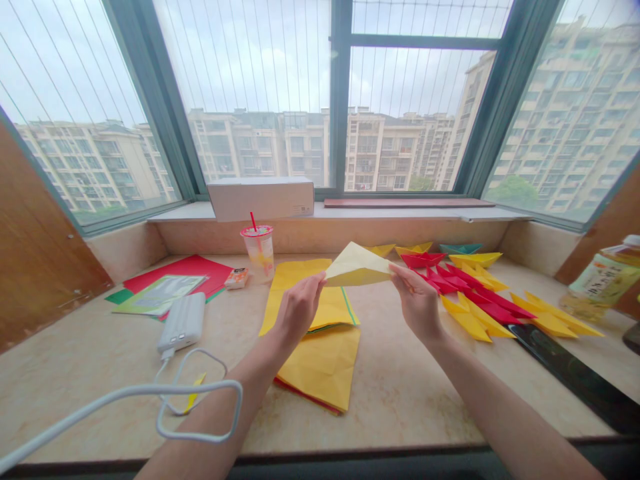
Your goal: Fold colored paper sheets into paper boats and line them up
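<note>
Bare forearms (500,413) toward twelve o'clock, left hand (300,308) and right hand (416,301) pinching folded yellow paper (356,265): light, soft, probably best held by edges.

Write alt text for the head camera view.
The left hand and right hand hold up a pale yellow folded paper above a stack of yellow paper on a stone window ledge. Folded red and yellow paper shapes lie to the right, a power bank to the left, and apartment blocks stand beyond the window.
</note>
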The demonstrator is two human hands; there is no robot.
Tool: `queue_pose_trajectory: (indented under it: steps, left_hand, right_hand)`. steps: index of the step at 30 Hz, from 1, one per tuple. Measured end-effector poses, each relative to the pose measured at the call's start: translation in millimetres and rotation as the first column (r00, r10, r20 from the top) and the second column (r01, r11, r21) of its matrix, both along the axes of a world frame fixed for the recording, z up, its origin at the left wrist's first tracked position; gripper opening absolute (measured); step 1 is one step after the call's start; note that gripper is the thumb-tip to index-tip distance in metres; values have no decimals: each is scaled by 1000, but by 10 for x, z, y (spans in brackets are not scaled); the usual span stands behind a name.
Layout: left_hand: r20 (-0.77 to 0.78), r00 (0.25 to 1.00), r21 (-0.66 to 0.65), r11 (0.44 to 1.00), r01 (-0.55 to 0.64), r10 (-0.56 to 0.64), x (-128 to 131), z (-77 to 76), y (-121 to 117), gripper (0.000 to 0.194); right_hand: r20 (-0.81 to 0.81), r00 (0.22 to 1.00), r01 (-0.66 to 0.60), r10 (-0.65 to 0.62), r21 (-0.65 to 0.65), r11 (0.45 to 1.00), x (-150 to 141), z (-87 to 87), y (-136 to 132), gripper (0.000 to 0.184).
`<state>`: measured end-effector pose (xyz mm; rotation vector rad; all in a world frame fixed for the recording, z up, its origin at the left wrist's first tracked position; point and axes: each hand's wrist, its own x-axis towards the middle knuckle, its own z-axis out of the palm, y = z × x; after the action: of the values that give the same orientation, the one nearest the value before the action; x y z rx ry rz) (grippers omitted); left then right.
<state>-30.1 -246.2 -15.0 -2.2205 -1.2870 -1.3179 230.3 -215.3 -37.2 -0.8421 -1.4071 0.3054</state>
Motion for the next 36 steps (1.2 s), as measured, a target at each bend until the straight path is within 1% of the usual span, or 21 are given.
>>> queue_pose_trajectory:
  steps: [3, 7, 10, 13, 15, 16, 17, 19, 20, 21, 22, 24, 27, 29, 30, 31, 34, 36]
  left_hand:
    - [-10, 1000, -7, 1000, -18, 18, 16, -21, 12, 28]
    - [9, 1000, -39, 999, 19, -19, 29, -46, 28, 27]
    - [96, 992, -87, 992, 87, -79, 47, -65, 33, 27]
    - [255, 959, -186, 967, 171, -121, 122, -88, 15, 29]
    - [406, 903, -264, 928, 261, -138, 215, -101, -13, 31]
    - [497, 854, -293, 896, 335, -157, 270, -105, -31, 33]
    - [596, 783, -301, 853, 427, -181, 328, -106, -50, 34]
    - [754, 614, -272, 741, 614, -233, 438, -98, -94, 36]
    - [800, 549, -255, 693, 674, -241, 485, -87, -117, 36]
    - [831, 502, -241, 657, 714, -241, 524, -73, -140, 37]
    - [851, 469, -232, 632, 739, -236, 555, -57, -162, 38]
    - [880, 420, -213, 605, 767, -223, 593, -21, -203, 40]
    - [908, 353, -177, 554, 813, -227, 606, 14, -247, 38]
    - [915, 324, -164, 515, 841, -239, 599, 13, -256, 37]
    - [917, 322, -165, 509, 845, -237, 594, 6, -253, 36]
    - [918, 326, -171, 516, 839, -227, 588, -5, -245, 35]
    - [922, 343, -188, 565, 803, -180, 565, -35, -202, 32]
    - [927, 335, -183, 577, 796, -168, 549, -41, -173, 35]
  right_hand:
    - [82, 996, 21, -27, 66, 998, -1, 23, -27, 28]
    - [164, 981, 89, -101, 80, 993, -6, 50, -75, 32]
    - [241, 957, 134, -162, 127, 983, -31, 53, -130, 35]
    - [304, 940, 102, -158, 191, 976, -86, 39, -196, 40]
    - [353, 925, 62, -140, 225, 973, -130, 21, -237, 45]
    - [382, 915, 39, -130, 238, 971, -152, 10, -254, 47]
    - [410, 904, 13, -118, 250, 968, -174, -1, -267, 48]
    - [468, 879, -56, -88, 284, 957, -220, -19, -285, 50]
    - [504, 861, -98, -70, 299, 949, -245, -26, -290, 51]
    - [540, 840, -140, -55, 313, 940, -272, -32, -294, 53]
    - [572, 819, -175, -44, 322, 930, -299, -36, -297, 55]
    - [619, 785, -214, -34, 322, 922, -352, -42, -301, 61]
    - [658, 752, -215, -36, 297, 930, -403, -52, -303, 71]
    - [679, 733, -211, -35, 276, 938, -413, -61, -302, 74]
    - [688, 726, -215, -29, 266, 940, -413, -65, -301, 75]
    - [696, 718, -225, -15, 252, 941, -410, -67, -300, 75]
    - [714, 697, -285, 65, 192, 939, -394, -54, -303, 73]
    - [701, 704, -317, 117, 162, 934, -374, -20, -308, 68]
